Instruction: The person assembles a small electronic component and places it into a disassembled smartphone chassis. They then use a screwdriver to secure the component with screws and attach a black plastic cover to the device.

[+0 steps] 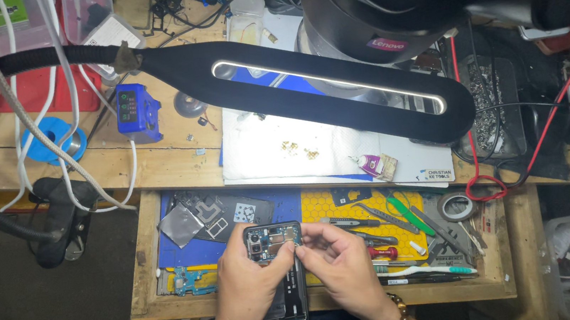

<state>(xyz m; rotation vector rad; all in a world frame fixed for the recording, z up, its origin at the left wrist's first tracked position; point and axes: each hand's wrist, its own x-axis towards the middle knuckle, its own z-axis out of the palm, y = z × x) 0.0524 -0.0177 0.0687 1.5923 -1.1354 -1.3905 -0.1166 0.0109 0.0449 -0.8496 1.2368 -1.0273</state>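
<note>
Over a cluttered wooden worktop (157, 167), the left hand (245, 282) grips an opened black smartphone with exposed circuit board (277, 268), held above a drawer tray. The right hand (343, 264) pinches narrowly at the phone's upper right edge. Green-handled tweezers (405, 212) lie just right. Steady support and light fingertip pressure seem wise here.

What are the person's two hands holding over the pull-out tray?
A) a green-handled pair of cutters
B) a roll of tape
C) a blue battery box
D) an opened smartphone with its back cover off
D: the left hand grips the opened smartphone, its camera modules and board exposed, while the right hand pinches at its upper edge.
</note>
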